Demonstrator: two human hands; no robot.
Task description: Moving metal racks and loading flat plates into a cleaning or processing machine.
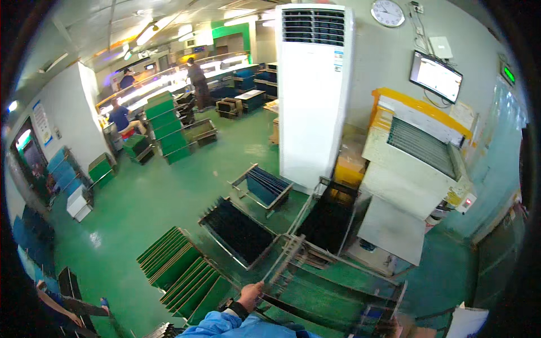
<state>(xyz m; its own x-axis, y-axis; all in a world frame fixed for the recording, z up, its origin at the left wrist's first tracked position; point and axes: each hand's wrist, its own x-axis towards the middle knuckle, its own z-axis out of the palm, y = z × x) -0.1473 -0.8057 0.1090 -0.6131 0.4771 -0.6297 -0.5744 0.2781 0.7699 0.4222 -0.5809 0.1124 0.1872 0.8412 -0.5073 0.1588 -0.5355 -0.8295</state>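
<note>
My left hand, at the end of a blue sleeve with a dark wristband, is closed round the end bar of a metal-framed rack. The rack lies low in front of me, and green shows through its frame. At its right end my right hand shows only in part, blurred at the lower edge; its fingers cannot be made out. Left of the rack stand green panels in slanting rows. Beyond it sit a rack of black panels and another dark-filled rack.
A rack with blue panels stands before a tall white air conditioner. To the right is a pale machine with a grille. Stacked green crates stand farther off, near people at a lit bench. Another person's arm shows at lower left.
</note>
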